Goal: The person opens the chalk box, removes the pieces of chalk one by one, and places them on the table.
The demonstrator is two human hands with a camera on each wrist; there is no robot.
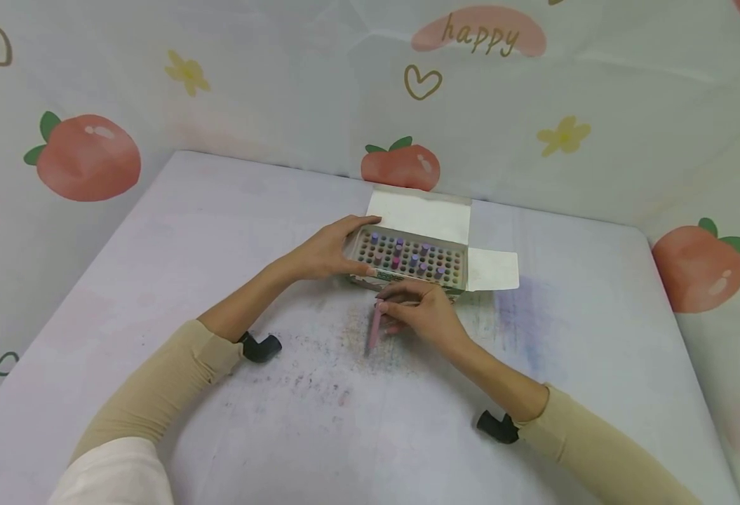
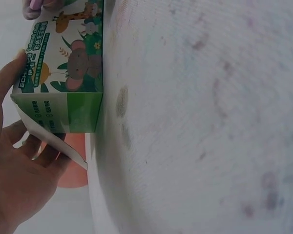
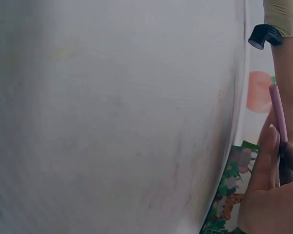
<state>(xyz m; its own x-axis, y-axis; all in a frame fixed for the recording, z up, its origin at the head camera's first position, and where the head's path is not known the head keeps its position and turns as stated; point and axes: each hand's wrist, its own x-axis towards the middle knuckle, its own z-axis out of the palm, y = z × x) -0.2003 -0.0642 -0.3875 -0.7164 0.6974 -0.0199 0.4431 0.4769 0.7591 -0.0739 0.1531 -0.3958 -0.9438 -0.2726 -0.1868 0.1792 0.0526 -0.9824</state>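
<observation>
The person's right hand (image 1: 425,313) pinched a pink chalk stick (image 1: 374,330) just in front of the open box (image 2: 71,63), whose left end the left hand (image 1: 325,251) gripped widely, and the chalk (probably light, stiff and easily snapped) seemed best held gently near its middle.
</observation>
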